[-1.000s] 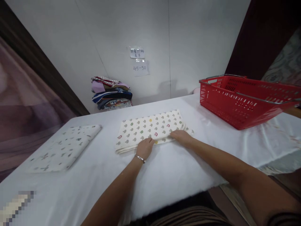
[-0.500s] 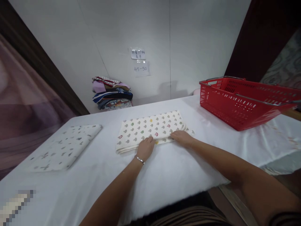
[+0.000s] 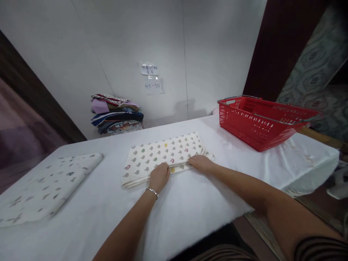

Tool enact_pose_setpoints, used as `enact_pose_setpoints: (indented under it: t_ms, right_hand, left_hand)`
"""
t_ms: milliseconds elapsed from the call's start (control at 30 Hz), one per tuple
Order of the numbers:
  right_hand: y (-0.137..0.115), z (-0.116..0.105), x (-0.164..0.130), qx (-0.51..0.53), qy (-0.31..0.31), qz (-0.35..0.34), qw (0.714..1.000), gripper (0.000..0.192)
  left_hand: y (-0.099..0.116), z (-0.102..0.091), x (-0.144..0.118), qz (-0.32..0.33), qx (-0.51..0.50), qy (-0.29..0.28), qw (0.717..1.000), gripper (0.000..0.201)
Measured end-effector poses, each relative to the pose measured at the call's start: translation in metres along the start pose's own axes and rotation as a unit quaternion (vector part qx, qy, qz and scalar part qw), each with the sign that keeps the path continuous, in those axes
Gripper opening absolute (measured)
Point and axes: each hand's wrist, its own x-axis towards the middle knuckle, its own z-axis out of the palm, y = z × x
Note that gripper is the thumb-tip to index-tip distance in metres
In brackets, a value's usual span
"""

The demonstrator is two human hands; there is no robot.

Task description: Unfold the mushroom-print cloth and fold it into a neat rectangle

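Note:
A folded white cloth with a small mushroom print lies on the white-covered table in front of me. My left hand, with a bracelet at its wrist, is closed on the cloth's near edge around the middle. Farther right along that same edge, my right hand grips the layers near the corner. The fingertips of both hands are partly hidden. A slightly offset lower layer shows between the hands and past the right corner.
Another folded cloth with a dark print lies at the left. At the back right stands a red basket with metal handles. A stack of folded fabrics sits behind the table, against the wall bearing paper signs.
The view has swung a little to the right, so everything appears shifted left. Both hands stay at the cloth's near edge, and its folds look much the same.

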Motion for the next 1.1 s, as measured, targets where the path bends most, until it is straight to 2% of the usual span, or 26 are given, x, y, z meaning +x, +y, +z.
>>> enact_pose_setpoints:
  t_ms: [100,233,467,600,667,800,933,1100]
  right_hand:
    - [0.000,0.004,-0.001,0.007,0.024,-0.001,1.000,0.028]
    - [0.002,0.008,-0.002,0.015,0.035,0.003,0.999,0.041]
    - [0.009,0.010,-0.001,0.012,0.041,0.001,0.999,0.034]
    - [0.014,0.012,-0.001,-0.015,0.048,-0.003,0.999,0.038]
    - [0.019,0.011,-0.002,-0.029,0.044,0.017,0.998,0.036]
    - [0.035,0.001,-0.008,-0.066,0.037,0.083,0.994,0.019]
    - [0.047,-0.007,-0.025,-0.072,0.045,0.116,0.990,0.019]
    - [0.051,0.002,-0.048,-0.059,0.060,0.082,0.993,0.027]
  left_hand:
    - [0.000,-0.004,0.001,-0.010,-0.002,-0.017,1.000,0.015]
    - [0.001,-0.001,0.001,0.017,0.029,-0.031,0.999,0.019]
    - [0.007,0.002,0.000,0.042,0.077,-0.038,0.995,0.022]
    - [0.007,-0.001,0.005,0.049,0.091,-0.061,0.993,0.022]
    - [0.007,-0.004,0.007,0.046,0.095,-0.067,0.992,0.021]
    - [0.011,-0.009,0.010,0.056,0.090,-0.045,0.993,0.020]
    - [0.026,0.000,0.011,0.088,0.074,-0.018,0.993,0.019]
    - [0.039,0.015,0.007,0.103,0.077,-0.021,0.991,0.019]
